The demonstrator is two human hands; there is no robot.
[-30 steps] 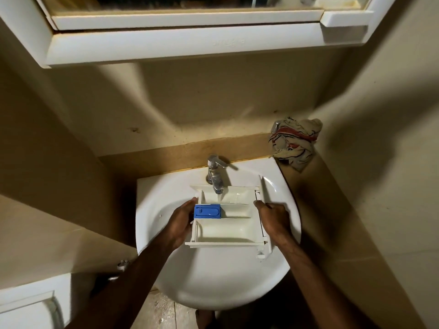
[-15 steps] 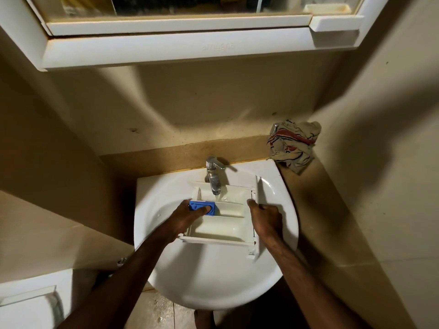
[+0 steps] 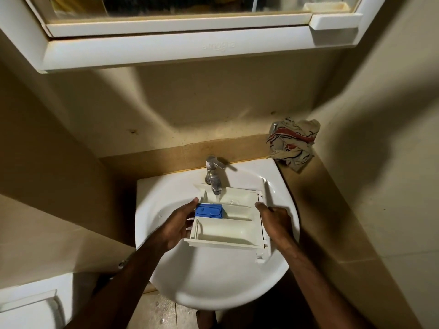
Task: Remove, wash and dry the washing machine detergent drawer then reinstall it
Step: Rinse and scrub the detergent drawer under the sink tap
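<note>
The white detergent drawer [image 3: 228, 231] with a blue insert [image 3: 209, 211] is held over the white sink [image 3: 213, 281], its far compartment under the chrome tap [image 3: 213, 176]. A thin stream of water runs from the spout into that far compartment. My left hand [image 3: 175, 226] grips the drawer's left side, thumb near the blue insert. My right hand [image 3: 275, 222] grips the right side by the drawer's front panel. The fingers under the drawer are hidden.
A crumpled striped cloth [image 3: 293, 143] lies on the ledge at the back right corner. A white mirror cabinet [image 3: 175, 48] overhangs the sink. Walls close in on both sides. A white toilet cistern [image 3: 31, 307] sits at the lower left.
My left thumb has come off the blue insert and the hand has slid back to the drawer's left edge. The drawer stays under the tap.
</note>
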